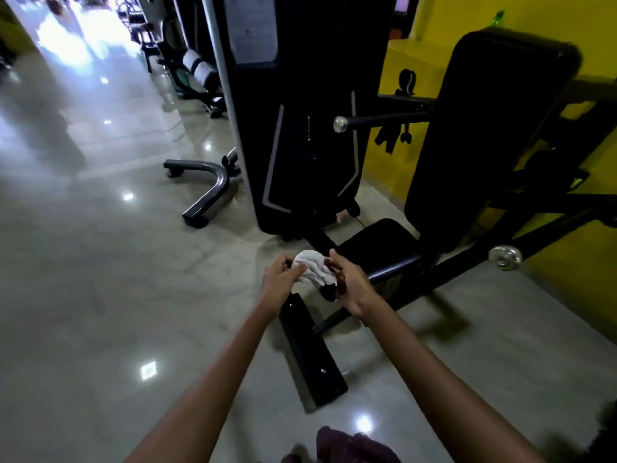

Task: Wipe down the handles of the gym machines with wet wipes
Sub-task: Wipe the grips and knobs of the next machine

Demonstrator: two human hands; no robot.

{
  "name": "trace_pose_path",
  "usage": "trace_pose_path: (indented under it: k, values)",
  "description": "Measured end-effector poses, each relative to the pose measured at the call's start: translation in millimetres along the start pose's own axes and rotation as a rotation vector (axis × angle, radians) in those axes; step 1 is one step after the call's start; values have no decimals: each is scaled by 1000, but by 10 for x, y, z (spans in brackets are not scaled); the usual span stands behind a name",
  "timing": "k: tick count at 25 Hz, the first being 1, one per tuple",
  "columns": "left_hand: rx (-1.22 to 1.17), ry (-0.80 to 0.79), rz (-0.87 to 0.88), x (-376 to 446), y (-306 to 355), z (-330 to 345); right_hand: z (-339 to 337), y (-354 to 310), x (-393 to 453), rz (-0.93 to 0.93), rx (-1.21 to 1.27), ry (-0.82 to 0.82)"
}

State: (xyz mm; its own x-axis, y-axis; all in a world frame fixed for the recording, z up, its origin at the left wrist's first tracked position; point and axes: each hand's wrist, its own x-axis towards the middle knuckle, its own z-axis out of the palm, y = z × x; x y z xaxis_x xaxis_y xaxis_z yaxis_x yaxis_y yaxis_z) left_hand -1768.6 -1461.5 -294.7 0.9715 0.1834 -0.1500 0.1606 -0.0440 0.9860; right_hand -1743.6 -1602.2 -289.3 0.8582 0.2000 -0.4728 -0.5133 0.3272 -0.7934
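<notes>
A crumpled white wet wipe (313, 269) is held between both hands in front of a black gym machine. My left hand (282, 279) pinches its left edge with curled fingers. My right hand (350, 283) grips its right side, thumb raised. A dark object sits under the right fingers; I cannot tell what it is. The machine has a black handle bar with a chrome end cap (340, 124) at upper centre. A second chrome-capped bar end (504, 257) sticks out at the right. The seat pad (380, 242) lies just behind my hands.
A tall black weight-stack housing (293, 128) stands behind the seat, with a black back pad (484, 135) to its right. A flat black base foot (310, 349) lies on the glossy tiled floor under my arms. A curved metal foot (207, 192) lies left. The yellow wall (567, 289) is right.
</notes>
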Motion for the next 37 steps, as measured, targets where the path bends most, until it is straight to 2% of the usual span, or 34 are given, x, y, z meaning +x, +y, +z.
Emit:
trace_pose_path:
  k: [3, 5, 8, 14, 19, 25, 30, 33, 35, 37]
  values:
    - [-3, 74, 34, 179, 72, -284, 280, -30, 147, -122, -257, -126]
    - [30, 80, 87, 377, 119, -392, 427, -89, 289, -158, -345, -103]
    - [100, 15, 140, 697, 220, -479, 588, -271, 594, -147, -298, -20]
    - [284, -165, 332, 1789, 492, -654, 830, -706, 1381, -187, -182, -82]
    - [365, -321, 402, 2676, 864, -517, 894, -1187, 1920, -232, -60, 11]
    - [326, -393, 442, 3562, 1099, -157, 817, -1694, 2406, -281, -69, 241]
    - [275, -553, 488, 4249, 1292, 268, 702, -2096, 2837, -343, 94, 404]
    - [257, -661, 495, 4662, 1464, 475, 707, -2355, 3056, -437, 99, 541]
    - [255, -713, 517, 4923, 1558, 573, 764, -2481, 3210, -520, 54, 694]
    - [272, -728, 535, 5176, 1571, 691, 809, -2591, 3366, -622, -21, 1002]
